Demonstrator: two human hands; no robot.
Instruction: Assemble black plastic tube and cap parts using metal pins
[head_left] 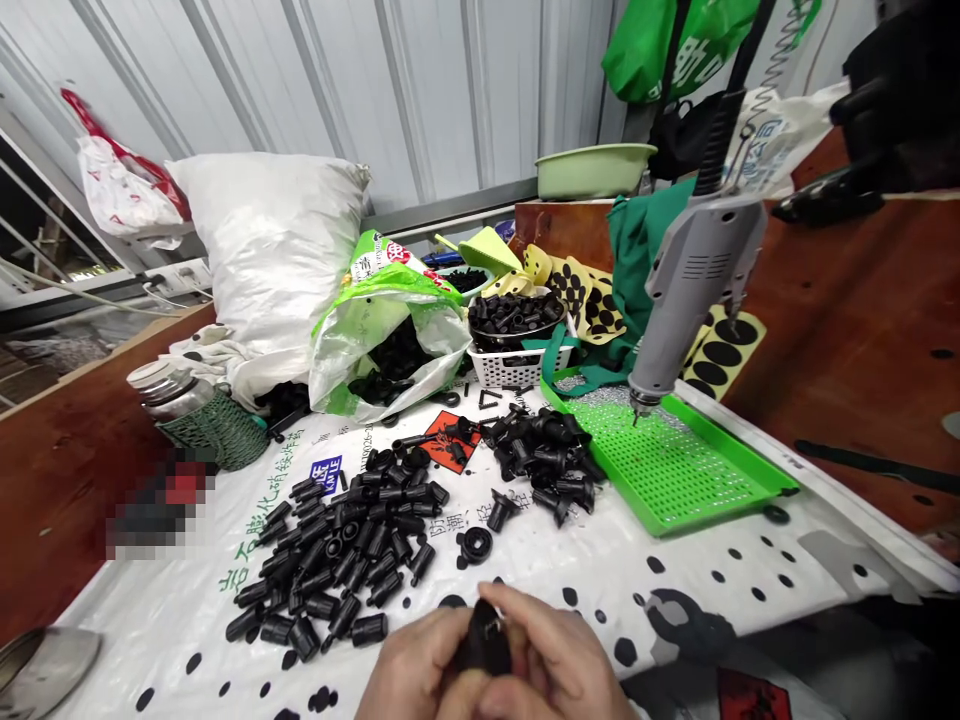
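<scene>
- Over on the left, black cylinders [341,545] are lying in a loose heap on the printed white sheet [176,625], many tipped on their sides.
- The left hand [420,665] is closing its fingers in on the black piece [487,645], leaving little gap; to work well, it should be bracing the piece squarely, without squeezing it askew.
- The piece itself is sitting low in front, between both hands, above the sheet's near edge; it's looking dark, narrowing towards the top, with a small pale glint on its upper part. The fingers are hiding its lower end.
- Now the right hand [566,655] is pinching in from the other side, fingers nearly together on that same piece; light, even fingertip pressure would be keeping things aligned.
- Farther right, flared black parts [544,455] are crowding beside the green tray [656,522], and the grey electric driver [694,270] is hanging above it.
</scene>
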